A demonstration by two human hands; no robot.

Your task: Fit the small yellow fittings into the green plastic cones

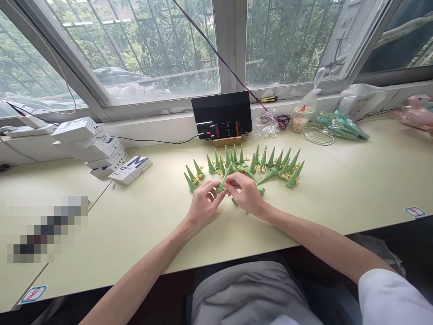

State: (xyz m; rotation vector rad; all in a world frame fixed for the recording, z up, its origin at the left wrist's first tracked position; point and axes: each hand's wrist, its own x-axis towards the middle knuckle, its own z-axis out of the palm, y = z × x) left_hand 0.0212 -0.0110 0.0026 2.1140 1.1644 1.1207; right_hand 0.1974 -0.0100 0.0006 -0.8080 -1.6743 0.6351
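My left hand (205, 202) has its fingers closed on the base of a green cone (225, 175), which tilts up to the right. My right hand (246, 195) meets it there, thumb and forefinger pinched at a small yellow piece (225, 188) against the cone. Behind both hands, several more green cones stand in a loose arc, many with yellow pieces at their bases, such as the one at the right end (295, 176). A few cones lie on their sides, among them one (269, 175) right of my hands. My fingers partly cover the held cone's base.
A phone (228, 130) with a lit timer leans on a black tablet (221, 108) at the window. White boxes (98, 144) are stacked at the left. Right of the tablet are a bagged cup (301, 116), green strips (340, 124) and a pink toy (417, 113).
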